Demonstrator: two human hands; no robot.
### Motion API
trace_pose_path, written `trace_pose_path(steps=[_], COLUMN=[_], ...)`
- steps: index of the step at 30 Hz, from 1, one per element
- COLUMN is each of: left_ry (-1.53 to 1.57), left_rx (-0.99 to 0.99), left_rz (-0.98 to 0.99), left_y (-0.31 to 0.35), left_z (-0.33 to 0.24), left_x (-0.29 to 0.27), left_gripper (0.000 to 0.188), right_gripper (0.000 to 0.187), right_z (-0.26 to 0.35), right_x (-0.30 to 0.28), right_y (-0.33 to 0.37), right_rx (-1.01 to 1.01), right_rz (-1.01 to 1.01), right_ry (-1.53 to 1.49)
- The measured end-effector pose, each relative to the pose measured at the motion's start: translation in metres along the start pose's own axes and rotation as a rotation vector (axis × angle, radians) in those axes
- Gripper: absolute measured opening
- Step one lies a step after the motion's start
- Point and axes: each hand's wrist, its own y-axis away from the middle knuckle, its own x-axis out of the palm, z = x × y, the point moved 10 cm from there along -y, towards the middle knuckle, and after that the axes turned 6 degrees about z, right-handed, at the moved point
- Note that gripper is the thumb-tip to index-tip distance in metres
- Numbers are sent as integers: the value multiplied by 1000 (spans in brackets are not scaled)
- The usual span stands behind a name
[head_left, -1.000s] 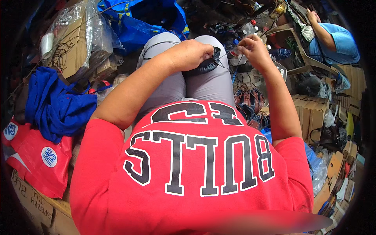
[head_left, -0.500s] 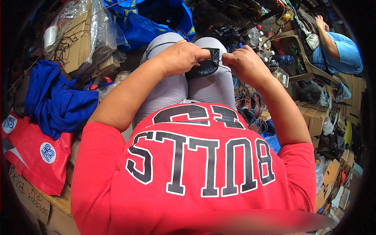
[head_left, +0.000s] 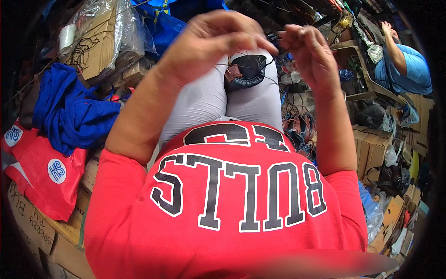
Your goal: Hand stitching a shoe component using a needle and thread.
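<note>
Shoe piece of black leather (head_left: pixel 247 83) with a puckered rim lies on the lap, over the grey trousers (head_left: pixel 253 109), below and between the raised hands and apart from both. Dark thread (head_left: pixel 271 61) loops beside it, close to the fingers. The left hand (head_left: pixel 222 41) is blurred, its fingers bent toward the thumb; whether it grips the thread cannot be told. The right hand (head_left: pixel 312 53) has its fingers curled, and the view does not settle whether they pinch anything.

To the person's left, blue cloth (head_left: pixel 69 107) is heaped against a red plastic bag (head_left: pixel 44 174), with plastic-wrapped cardboard (head_left: pixel 96 49) farther forward. To the right are stacked cardboard boxes (head_left: pixel 370 148) and, beyond them, another person in a light blue top (head_left: pixel 411 69).
</note>
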Motion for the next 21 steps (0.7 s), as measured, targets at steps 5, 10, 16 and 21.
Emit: trace_pose_path(steps=[5, 10, 16, 21], left_ry=[-215, -1519, -2249, -1762], left_rx=[-488, -536, -1096, -857], left_rz=[75, -151, -1020, -850], left_y=[50, 120, 255, 234], left_z=[53, -46, -316, -192], left_x=[16, -137, -267, -255], left_gripper=[13, 14, 33, 32], right_gripper=[20, 21, 28, 50], right_z=[-39, 23, 254, 131], right_x=[54, -123, -324, -310], right_y=[26, 118, 371, 303], right_rx=[449, 705, 1118, 1247], right_rz=[291, -185, -756, -445], right_ry=[792, 1446, 2037, 1857])
